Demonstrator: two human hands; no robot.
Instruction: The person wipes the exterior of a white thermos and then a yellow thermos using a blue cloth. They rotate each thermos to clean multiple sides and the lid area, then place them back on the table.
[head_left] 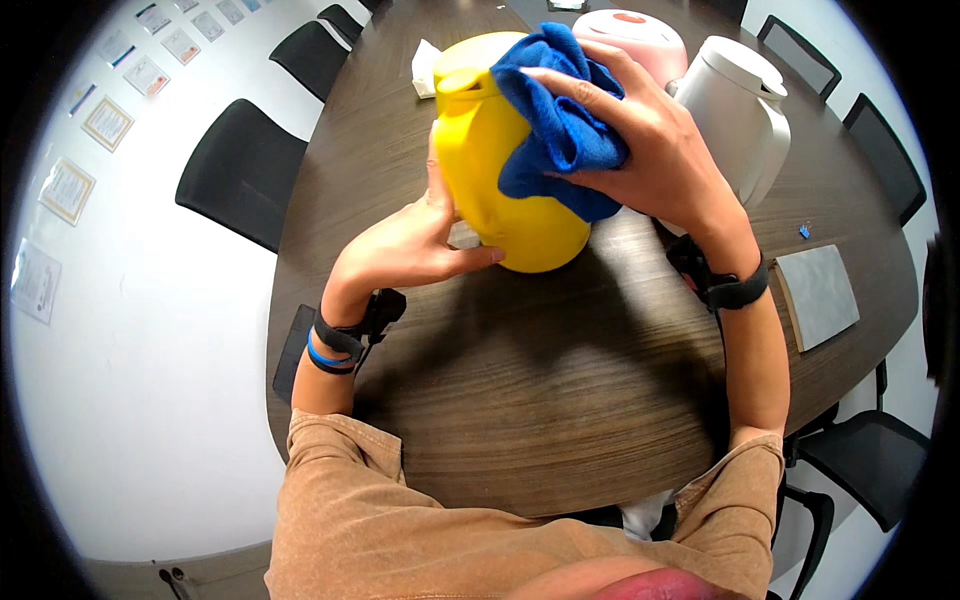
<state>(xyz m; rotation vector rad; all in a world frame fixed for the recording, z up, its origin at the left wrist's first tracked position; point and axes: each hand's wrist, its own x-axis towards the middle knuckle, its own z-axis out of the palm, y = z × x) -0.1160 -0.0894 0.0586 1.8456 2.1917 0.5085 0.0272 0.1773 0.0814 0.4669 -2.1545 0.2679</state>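
A yellow thermos jug (545, 235) stands on the dark wooden table, its handle (458, 150) turned toward me. My left hand (415, 235) grips the jug low on its left side, with the thumb across the front near the base and the other fingers partly hidden behind the handle. Bunched in my right hand (665, 140) is a blue cloth (560, 120), pressed against the jug's upper right side. That cloth covers part of the jug's lid and body.
Just right of the jug stand a white thermos jug (715, 110) and, behind it, a pink lidded container (640, 40). A white tissue (425, 68) lies left of the jug. A grey notebook (818, 295) and a small blue piece (804, 231) rest at the right. Black chairs (245, 170) surround the table.
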